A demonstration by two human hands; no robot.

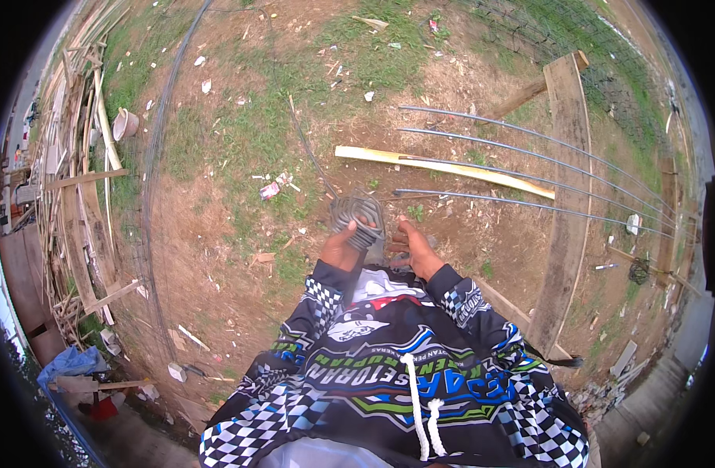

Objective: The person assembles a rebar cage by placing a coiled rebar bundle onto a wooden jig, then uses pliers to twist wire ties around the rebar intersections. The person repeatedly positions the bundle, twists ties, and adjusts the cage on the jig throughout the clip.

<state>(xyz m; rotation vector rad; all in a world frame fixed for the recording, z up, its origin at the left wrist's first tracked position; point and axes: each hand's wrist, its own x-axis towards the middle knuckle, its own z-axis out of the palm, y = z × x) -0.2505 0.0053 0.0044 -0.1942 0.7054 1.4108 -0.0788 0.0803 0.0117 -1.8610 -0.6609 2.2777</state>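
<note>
A bundle of grey square metal stirrups [356, 207] is in my left hand [338, 251], with the thumb laid over their near side. Just right of the bundle is my right hand [420, 253], its fingers apart and partly curled, and I see nothing in it. Beyond my right hand several long steel rods [482, 200] run to the right, resting across a wooden plank [566, 156]. A pale yellow wood strip [443, 164] lies among the rods.
At the left is a long pile of wooden poles and boards [61, 171] with a pale bucket [125, 125] beside it. Thin dark wire mesh [150, 179] stretches along the ground there. Blue sheeting [72, 363] lies lower left. Litter dots the grass and soil.
</note>
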